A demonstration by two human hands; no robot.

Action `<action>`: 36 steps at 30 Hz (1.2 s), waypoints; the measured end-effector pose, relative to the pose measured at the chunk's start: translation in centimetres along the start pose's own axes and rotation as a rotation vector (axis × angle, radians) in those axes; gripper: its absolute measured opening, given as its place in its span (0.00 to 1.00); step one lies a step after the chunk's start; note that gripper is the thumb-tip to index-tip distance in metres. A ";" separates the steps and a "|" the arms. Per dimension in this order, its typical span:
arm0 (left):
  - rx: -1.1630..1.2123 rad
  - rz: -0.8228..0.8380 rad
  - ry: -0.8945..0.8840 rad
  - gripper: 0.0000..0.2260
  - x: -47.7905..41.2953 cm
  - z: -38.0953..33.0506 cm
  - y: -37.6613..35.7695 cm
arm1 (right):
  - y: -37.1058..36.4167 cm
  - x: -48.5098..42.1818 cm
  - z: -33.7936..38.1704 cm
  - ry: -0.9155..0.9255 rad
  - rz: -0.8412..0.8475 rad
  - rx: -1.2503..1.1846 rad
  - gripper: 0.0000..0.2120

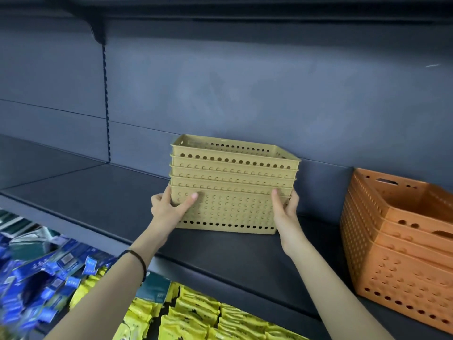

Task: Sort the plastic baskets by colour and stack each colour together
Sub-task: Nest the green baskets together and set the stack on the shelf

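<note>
Dark shelf [98, 200], yellow packets [196, 315] below

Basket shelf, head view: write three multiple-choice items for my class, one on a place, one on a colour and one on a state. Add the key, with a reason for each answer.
1. Where does the orange stack stand relative to the yellow stack?
A. To its left
B. To its right
C. On top of it

2. What colour are the baskets being held?
A. Blue
B. Orange
C. Yellow

3. How do the left hand and right hand meet the yellow stack?
A. Each grips one side
B. Only one touches it
C. Neither touches it

Key:
1 B: the orange stack sits at the right edge of the view, apart from the yellow stack.
2 C: the nested baskets between the hands are yellow.
3 A: a thumb lies on the front at each side, with the fingers wrapped round each end.
</note>
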State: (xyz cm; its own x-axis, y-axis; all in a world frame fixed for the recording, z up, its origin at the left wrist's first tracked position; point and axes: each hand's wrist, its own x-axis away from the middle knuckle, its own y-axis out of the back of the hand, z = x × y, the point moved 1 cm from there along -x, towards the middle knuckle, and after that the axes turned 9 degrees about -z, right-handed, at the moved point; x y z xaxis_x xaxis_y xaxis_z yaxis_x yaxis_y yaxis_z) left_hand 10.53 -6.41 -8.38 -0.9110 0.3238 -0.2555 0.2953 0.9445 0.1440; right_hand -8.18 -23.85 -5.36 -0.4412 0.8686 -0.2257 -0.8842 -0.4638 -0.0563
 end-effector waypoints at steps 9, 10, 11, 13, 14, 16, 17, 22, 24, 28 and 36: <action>0.258 -0.031 -0.038 0.19 1.6 -0.4 2.2 | -1.7 1.0 0.3 0.083 -0.020 -0.053 0.27; 0.269 -0.034 -0.039 0.18 1.4 -0.6 3.0 | -2.3 1.2 0.6 0.094 -0.014 -0.048 0.26; 0.279 -0.038 -0.040 0.16 1.1 -0.7 3.9 | -3.0 1.4 0.9 0.106 -0.009 -0.046 0.26; 0.286 -0.041 -0.045 0.14 0.5 -1.1 6.2 | -5.0 2.0 1.6 0.127 -0.009 -0.059 0.26; 0.282 -0.045 -0.045 0.14 0.0 -1.2 7.6 | -6.2 2.5 2.0 0.137 -0.010 -0.071 0.26; 0.279 -0.063 -0.059 0.14 -0.8 -1.4 10.6 | -8.9 3.5 2.9 0.158 -0.004 -0.099 0.26; 0.278 -0.074 -0.065 0.14 -1.2 -1.4 12.3 | -10.4 4.1 3.3 0.167 0.002 -0.113 0.26; 0.271 -0.134 -0.073 0.16 -2.9 -0.8 21.9 | -19.4 7.9 4.6 0.183 0.054 -0.167 0.25; 0.262 -0.167 -0.080 0.18 -3.5 -0.1 26.1 | -23.4 9.8 4.7 0.175 0.085 -0.205 0.25; 0.249 -0.210 -0.137 0.25 -4.9 1.8 34.3 | -31.3 13.3 4.1 0.148 0.138 -0.268 0.24; 0.228 -0.370 -0.177 0.34 -8.1 5.2 47.3 | -45.8 17.4 3.6 0.136 0.260 -0.327 0.23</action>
State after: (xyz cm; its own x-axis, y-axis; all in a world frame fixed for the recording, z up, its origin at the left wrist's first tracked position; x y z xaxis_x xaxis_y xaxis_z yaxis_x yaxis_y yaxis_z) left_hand 33.34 35.89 -4.47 -0.9096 -0.0509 -0.4123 0.0338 0.9801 -0.1957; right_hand 24.12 13.17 -3.24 -0.5996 0.6946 -0.3975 -0.6414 -0.7141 -0.2803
